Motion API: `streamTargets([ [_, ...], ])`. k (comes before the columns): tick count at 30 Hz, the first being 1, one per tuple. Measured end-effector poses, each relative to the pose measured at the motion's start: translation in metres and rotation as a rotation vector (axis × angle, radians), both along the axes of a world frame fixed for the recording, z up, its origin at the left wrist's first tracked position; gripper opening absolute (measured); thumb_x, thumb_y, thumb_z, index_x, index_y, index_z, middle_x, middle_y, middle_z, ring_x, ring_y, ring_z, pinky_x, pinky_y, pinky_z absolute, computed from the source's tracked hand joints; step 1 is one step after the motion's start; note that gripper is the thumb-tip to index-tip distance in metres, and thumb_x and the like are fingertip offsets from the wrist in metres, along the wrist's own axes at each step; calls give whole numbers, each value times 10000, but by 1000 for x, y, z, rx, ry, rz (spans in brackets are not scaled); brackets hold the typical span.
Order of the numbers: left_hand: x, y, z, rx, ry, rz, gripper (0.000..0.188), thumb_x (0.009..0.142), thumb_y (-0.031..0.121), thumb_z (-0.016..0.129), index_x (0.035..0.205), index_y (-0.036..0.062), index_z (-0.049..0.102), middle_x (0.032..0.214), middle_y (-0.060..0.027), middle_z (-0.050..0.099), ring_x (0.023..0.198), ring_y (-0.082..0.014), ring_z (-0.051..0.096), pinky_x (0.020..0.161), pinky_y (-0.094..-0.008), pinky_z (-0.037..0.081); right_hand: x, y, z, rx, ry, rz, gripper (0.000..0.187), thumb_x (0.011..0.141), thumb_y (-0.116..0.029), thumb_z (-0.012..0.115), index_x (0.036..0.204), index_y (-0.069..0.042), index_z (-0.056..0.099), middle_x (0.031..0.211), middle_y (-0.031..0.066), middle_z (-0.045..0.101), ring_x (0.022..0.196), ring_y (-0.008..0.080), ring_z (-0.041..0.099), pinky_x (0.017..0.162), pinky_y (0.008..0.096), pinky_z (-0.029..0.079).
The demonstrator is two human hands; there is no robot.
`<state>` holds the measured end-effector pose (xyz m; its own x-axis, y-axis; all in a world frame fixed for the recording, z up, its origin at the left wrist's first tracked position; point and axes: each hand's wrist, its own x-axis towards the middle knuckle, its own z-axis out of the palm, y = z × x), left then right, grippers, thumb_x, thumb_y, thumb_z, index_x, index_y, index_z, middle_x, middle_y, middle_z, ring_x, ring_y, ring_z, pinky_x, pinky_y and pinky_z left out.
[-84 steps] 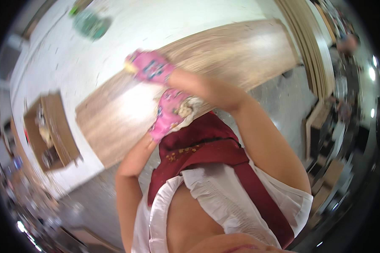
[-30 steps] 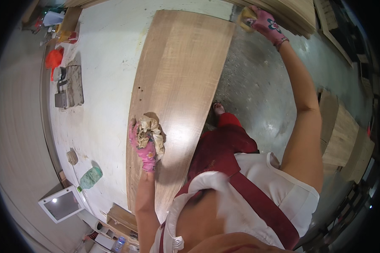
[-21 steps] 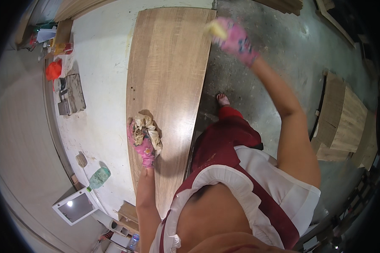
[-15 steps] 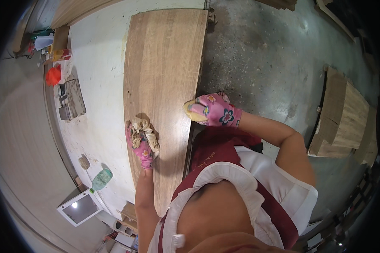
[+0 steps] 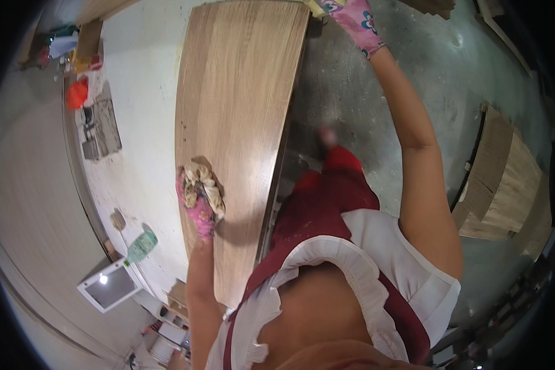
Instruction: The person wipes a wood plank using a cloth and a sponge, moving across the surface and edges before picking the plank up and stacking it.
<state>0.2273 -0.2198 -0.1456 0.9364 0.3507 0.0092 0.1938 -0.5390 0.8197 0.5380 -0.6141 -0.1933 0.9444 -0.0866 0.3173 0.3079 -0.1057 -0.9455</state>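
Observation:
My left hand (image 5: 201, 217), in a pink flowered glove, is closed on a crumpled beige cloth (image 5: 212, 192). Both rest near the left edge of a long wood-grain board (image 5: 243, 105), which lies lengthwise in front of me. At the far right corner of the board is my right hand (image 5: 357, 23), in a matching glove, with the arm stretched out. Pale yellow stuff shows at its fingers, against the board's edge. The picture's top edge cuts this hand off, and what the fingers hold is not clear.
Left of the board, a whitish tabletop (image 5: 145, 92) holds a green-tinted plastic bottle (image 5: 142, 246), a white-framed panel (image 5: 110, 287), a grey tool or box (image 5: 105, 129) and an orange-red item (image 5: 77, 94). Wooden panels (image 5: 505, 179) stand on the right, over the grey floor (image 5: 425, 92).
My right hand has travelled far forward along the board's right edge to its far corner, and my body leans with it. My left hand stays on the cloth, nearly in place.

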Motion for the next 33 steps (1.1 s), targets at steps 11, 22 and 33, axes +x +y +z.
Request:
streamTargets([
  [11, -7, 42, -36, 103, -109, -89, 473, 840, 17, 565, 1304, 13, 471, 1353, -138, 485, 1223, -261, 490, 1050, -339, 372, -265, 120, -2, -555, -197, 268, 344, 791, -292, 670, 1089, -134, 603, 898, 106, 584, 840, 281, 602, 719, 384, 517],
  [22, -10, 52, -46, -98, -289, -89, 511, 734, -23, 621, 1238, 37, 559, 1267, -116, 562, 1161, -237, 539, 983, -322, 435, -217, 87, 4, -590, -115, 3, 285, 872, -263, 604, 1082, -75, 570, 862, 109, 673, 746, 244, 649, 599, 349, 516],
  [33, -53, 42, -1, 708, -451, -302, 321, 809, 274, 611, 1087, 114, 602, 1131, -96, 602, 1147, -268, 511, 1032, -382, 367, -576, 255, 3, -545, -22, 696, 333, 760, -339, 688, 1003, -121, 620, 848, 133, 590, 773, 301, 615, 671, 428, 517],
])
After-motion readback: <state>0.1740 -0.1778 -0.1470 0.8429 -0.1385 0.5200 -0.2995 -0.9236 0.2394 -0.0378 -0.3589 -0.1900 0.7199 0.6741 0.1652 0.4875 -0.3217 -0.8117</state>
